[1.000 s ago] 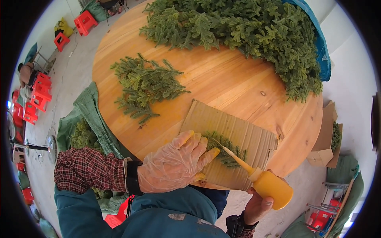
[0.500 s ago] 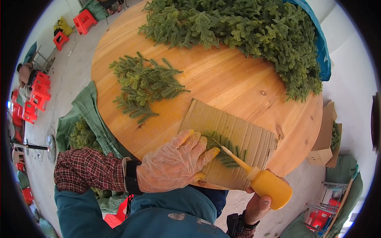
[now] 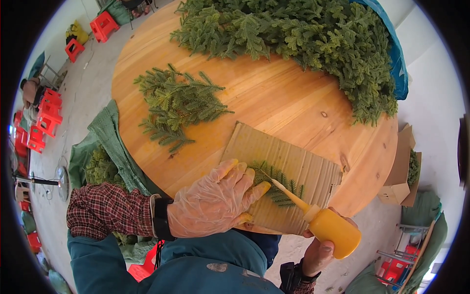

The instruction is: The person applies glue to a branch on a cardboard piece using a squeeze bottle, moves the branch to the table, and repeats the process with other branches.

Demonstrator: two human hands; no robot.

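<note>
My left hand (image 3: 213, 198) wears a clear plastic glove with yellow-stained fingertips and lies with fingers apart on the left end of a small green fir sprig (image 3: 284, 193) and the cardboard sheet (image 3: 254, 139) beneath it. My right hand (image 3: 320, 257) is closed round a yellow squeeze bottle (image 3: 335, 232), whose long pale nozzle slants up-left, its tip at the sprig's middle stem. Just beyond the cardboard, a loose pile of fir sprigs (image 3: 178, 105) rests on the round wooden table (image 3: 137, 59).
A large heap of greenery (image 3: 284, 34) covers the far right in blue sheeting. A green sack (image 3: 103, 130) hangs at left, an open carton (image 3: 396, 191) stands at right. Red stools (image 3: 49, 117) line the floor, where another person (image 3: 32, 90) is bent over.
The bottle's nozzle tip has shifted slightly left along the sprig, and my left hand has moved very slightly leftward. Little else differs.
</note>
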